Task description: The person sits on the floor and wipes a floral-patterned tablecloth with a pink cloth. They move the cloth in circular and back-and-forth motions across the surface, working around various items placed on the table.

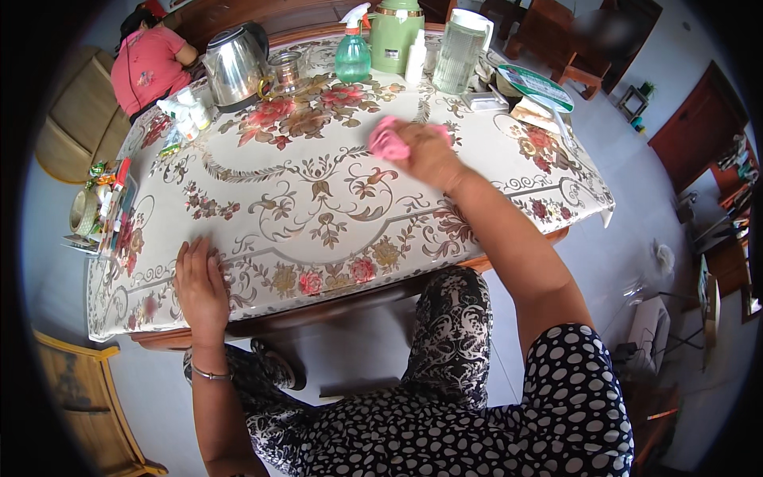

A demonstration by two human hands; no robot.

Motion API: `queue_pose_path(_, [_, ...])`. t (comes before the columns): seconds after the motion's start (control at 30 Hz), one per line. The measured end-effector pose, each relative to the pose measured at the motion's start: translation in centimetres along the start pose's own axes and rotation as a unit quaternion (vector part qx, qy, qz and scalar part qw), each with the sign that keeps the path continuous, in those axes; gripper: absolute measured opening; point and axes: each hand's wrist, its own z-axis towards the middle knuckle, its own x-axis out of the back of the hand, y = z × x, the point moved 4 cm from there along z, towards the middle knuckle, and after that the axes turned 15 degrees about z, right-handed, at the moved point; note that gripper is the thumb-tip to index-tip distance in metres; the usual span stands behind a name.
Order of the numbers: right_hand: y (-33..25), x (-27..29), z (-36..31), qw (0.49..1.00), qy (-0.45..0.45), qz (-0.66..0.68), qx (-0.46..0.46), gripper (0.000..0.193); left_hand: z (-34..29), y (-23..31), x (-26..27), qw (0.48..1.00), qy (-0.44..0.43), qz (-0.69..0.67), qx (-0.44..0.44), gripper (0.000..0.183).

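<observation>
My right hand (427,153) presses a bunched pink cloth (389,140) onto the flowered tablecloth (278,179), right of the table's middle and toward the far side. Some of the cloth sticks out past both sides of the hand, and the hand is slightly smeared by motion. Near the front left edge, my left hand (200,278) lies flat on the tablecloth with its fingers stretched out, holding nothing. A bracelet circles that wrist.
Along the far side stand a steel kettle (236,67), a glass cup (284,71), a green spray bottle (353,56), a green thermos (395,40), a white bottle (416,60) and a clear pitcher (461,54). Small bottles (189,115) sit left. A person in pink (151,63) is beyond.
</observation>
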Motion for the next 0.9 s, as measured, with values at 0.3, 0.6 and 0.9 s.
queue_pose_path(0.3, [10.2, 3.2, 3.4, 0.974, 0.029, -0.055, -0.216, 0.065, 0.1, 0.1, 0.2, 1.000, -0.021, -0.009, 0.010, 0.033])
queue_pose_path(0.6, [12.1, 3.6, 4.0, 0.964, 0.061, -0.070, -0.251, 0.060, 0.2, 0.2, 0.2, 1.000, -0.018, -0.003, 0.010, 0.033])
queue_pose_path(0.9, [8.2, 4.9, -4.0, 0.990, 0.094, -0.048, -0.090, 0.052, -0.1, -0.1, 0.0, 1.000, -0.006, -0.001, 0.008, 0.031])
